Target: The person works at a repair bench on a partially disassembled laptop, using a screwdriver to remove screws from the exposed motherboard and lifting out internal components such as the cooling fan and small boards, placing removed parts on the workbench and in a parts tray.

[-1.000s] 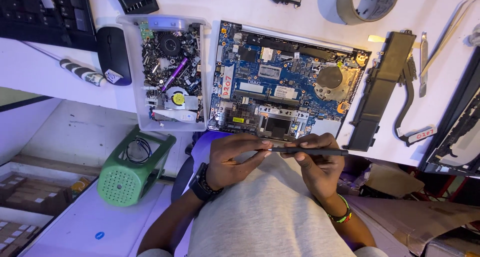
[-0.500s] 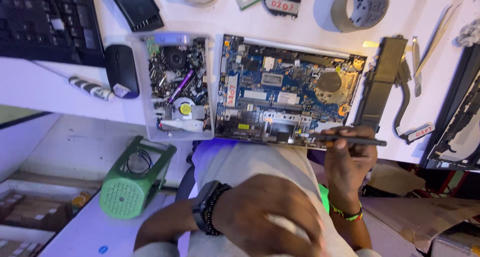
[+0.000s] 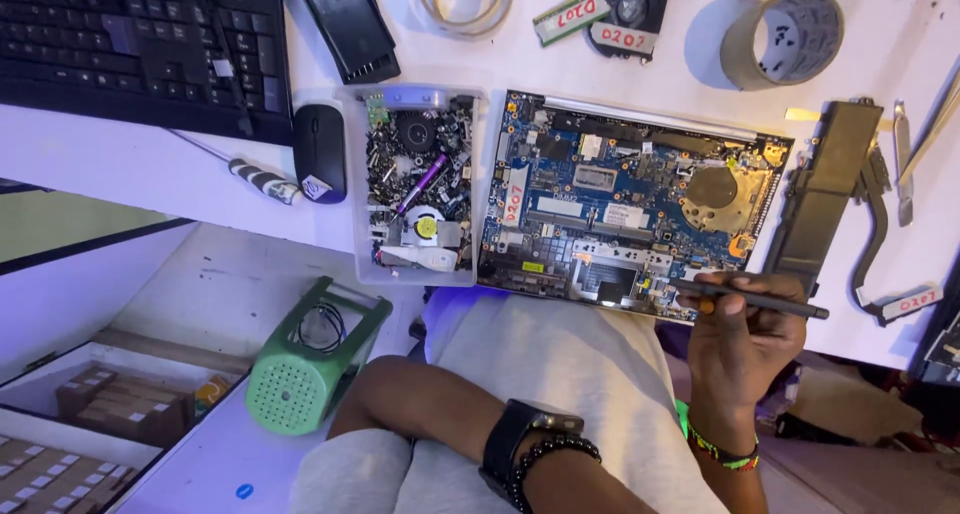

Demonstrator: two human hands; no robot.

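My right hand [image 3: 745, 344] is closed around a thin dark tool [image 3: 765, 300], held level just over the front right corner of an opened laptop [image 3: 630, 204] with a blue circuit board. My left forearm, with a black watch and bead bracelet [image 3: 520, 444], lies across my lap in grey cloth. My left hand [image 3: 610, 486] is cut off by the bottom edge, so its fingers are hidden. A clear plastic tray [image 3: 420, 189] of screws and small parts stands to the left of the laptop.
On the white desk lie a black keyboard [image 3: 130, 44], a black mouse [image 3: 318, 152], a striped-handle screwdriver [image 3: 262, 181], a grey tape roll [image 3: 785, 36], a long black battery [image 3: 825, 189] and a heat pipe [image 3: 880, 244]. A green round device [image 3: 305, 369] sits below the desk's edge.
My left hand has let go of the tool and dropped from the laptop's front edge to my lap. My right hand keeps the tool near the laptop's front right corner.
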